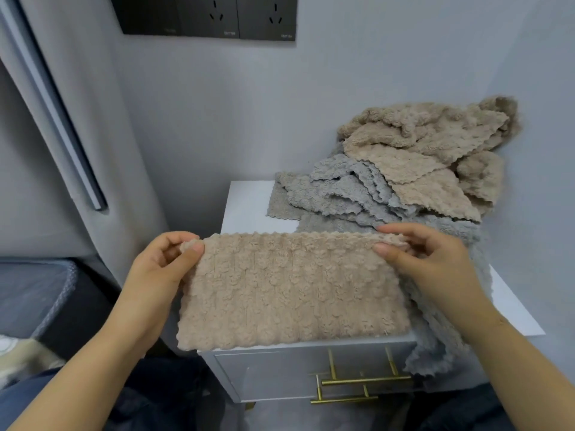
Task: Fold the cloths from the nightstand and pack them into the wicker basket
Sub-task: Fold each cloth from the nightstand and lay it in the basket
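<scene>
**Halving a beige cloth at the nightstand**

Grey walls and a dark socket panel [207, 17] back a white nightstand [249, 206] with brass drawer handles [364, 381]. On its far right lies a loose heap: beige cloths [435, 144] on top, grey cloths [342, 188] beneath, one grey piece trailing over the near right edge.

Near the front edge, a beige cloth [289, 290] looks already folded once, its doubled wavy edge held up. The left hand [161, 269] pinches the top left corner between thumb and curled fingers; the right hand [435, 259] pinches the top right corner the same way. Both are clamped on the cloth, which hangs in front of the nightstand top, its lower edge down by the drawer front.

To do this fold well, I judge the layered edges should be matched at both corners before the next fold, then one corner brought across to meet the other, keeping the plush fabric taut so no layer slips.

No wicker basket shows in this view, so what it holds cannot be told. The drawer is closed, its contents hidden.
</scene>
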Demonstrator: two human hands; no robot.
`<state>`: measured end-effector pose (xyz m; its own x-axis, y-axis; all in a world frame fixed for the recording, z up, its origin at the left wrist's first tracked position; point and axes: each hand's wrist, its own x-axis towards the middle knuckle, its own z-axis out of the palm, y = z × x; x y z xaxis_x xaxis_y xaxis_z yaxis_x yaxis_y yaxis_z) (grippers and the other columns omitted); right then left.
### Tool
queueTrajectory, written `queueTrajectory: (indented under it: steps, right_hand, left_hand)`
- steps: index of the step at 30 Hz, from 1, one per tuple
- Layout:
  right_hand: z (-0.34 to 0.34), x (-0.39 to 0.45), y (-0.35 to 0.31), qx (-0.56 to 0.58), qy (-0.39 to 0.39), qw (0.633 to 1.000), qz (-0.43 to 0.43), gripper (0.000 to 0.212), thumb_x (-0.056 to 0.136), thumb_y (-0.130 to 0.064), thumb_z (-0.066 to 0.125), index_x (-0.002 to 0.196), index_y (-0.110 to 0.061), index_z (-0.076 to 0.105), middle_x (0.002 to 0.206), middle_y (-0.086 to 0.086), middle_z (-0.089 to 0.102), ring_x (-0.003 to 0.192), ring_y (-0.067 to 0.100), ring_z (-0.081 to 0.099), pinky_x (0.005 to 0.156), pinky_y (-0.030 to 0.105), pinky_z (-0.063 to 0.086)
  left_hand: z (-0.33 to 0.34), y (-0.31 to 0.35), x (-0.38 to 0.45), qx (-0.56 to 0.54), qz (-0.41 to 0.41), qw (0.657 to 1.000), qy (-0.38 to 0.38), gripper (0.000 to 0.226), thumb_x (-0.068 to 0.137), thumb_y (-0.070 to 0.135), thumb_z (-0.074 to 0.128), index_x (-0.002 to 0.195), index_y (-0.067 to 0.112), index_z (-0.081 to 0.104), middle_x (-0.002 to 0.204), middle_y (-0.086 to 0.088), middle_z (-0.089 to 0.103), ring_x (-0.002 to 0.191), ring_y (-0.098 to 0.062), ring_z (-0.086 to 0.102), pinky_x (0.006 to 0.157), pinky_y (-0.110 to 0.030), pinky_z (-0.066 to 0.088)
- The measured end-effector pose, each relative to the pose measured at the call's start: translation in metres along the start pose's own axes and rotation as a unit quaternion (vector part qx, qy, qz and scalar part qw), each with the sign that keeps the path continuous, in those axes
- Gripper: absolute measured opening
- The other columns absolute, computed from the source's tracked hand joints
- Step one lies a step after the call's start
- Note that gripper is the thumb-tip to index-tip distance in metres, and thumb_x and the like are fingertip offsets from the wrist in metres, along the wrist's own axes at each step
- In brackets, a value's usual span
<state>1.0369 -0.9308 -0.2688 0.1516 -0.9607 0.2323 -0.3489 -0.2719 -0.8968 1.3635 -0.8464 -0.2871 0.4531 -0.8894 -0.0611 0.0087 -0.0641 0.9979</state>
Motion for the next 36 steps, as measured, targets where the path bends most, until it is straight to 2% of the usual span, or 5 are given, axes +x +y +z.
queueTrajectory:
  steps: [4, 9, 19, 25, 36]
  right_hand:
    - [-0.003, 0.010, -0.011, 0.163, 0.027, 0.986, 0.030, 0.021, 0.070, -0.025, 0.074, 0.090, -0.019, 0.074, 0.079, -0.003, 0.073, 0.073, 0.008, 0.065, 0.067, 0.017, 0.054]
    - [0.010, 0.036, -0.024, 0.153, 0.043, 0.987, 0.022, 0.011, 0.079, -0.023, 0.073, 0.090, -0.022, 0.071, 0.085, -0.008, 0.072, 0.086, 0.008, 0.066, 0.083, 0.029, 0.053]
    - [0.041, 0.121, -0.086, -0.214, -0.084, 0.960, -0.162, 0.008, 0.088, -0.025, 0.070, 0.088, -0.017, 0.069, 0.083, -0.001, 0.069, 0.076, 0.013, 0.062, 0.070, 0.027, 0.048]
    - [0.107, 0.173, -0.091, -0.369, -0.180, 0.896, -0.170, 0.014, 0.089, -0.025, 0.069, 0.097, -0.014, 0.071, 0.095, 0.000, 0.068, 0.084, 0.016, 0.058, 0.070, 0.028, 0.041]
    - [0.220, 0.205, -0.046, -0.482, -0.282, 0.816, -0.152, 0.019, 0.094, -0.028, 0.059, 0.104, -0.013, 0.065, 0.107, 0.007, 0.065, 0.093, 0.024, 0.056, 0.077, 0.032, 0.045]
  left_hand:
    - [-0.003, 0.000, -0.010, 0.056, 0.000, 0.998, -0.043, 0.028, 0.095, 0.016, 0.059, 0.118, 0.030, 0.064, 0.093, 0.005, 0.066, 0.089, -0.005, 0.064, 0.088, -0.023, 0.048]
    - [-0.003, -0.010, -0.022, 0.135, -0.053, 0.986, -0.087, 0.020, 0.095, 0.019, 0.060, 0.108, 0.027, 0.072, 0.105, 0.005, 0.073, 0.103, -0.012, 0.066, 0.098, -0.032, 0.049]
    - [-0.012, -0.009, -0.027, 0.129, -0.023, 0.988, -0.079, 0.009, 0.084, 0.012, 0.073, 0.091, 0.017, 0.070, 0.088, -0.013, 0.069, 0.080, -0.025, 0.066, 0.073, -0.019, 0.054]
    - [-0.023, -0.018, -0.016, 0.165, -0.045, 0.981, -0.088, 0.005, 0.085, 0.013, 0.072, 0.088, 0.016, 0.074, 0.085, -0.016, 0.070, 0.085, -0.037, 0.067, 0.084, -0.042, 0.057]
    - [-0.024, -0.024, -0.003, 0.271, -0.059, 0.957, -0.081, 0.009, 0.086, 0.026, 0.069, 0.086, 0.025, 0.060, 0.073, 0.006, 0.059, 0.068, -0.005, 0.055, 0.065, -0.009, 0.043]
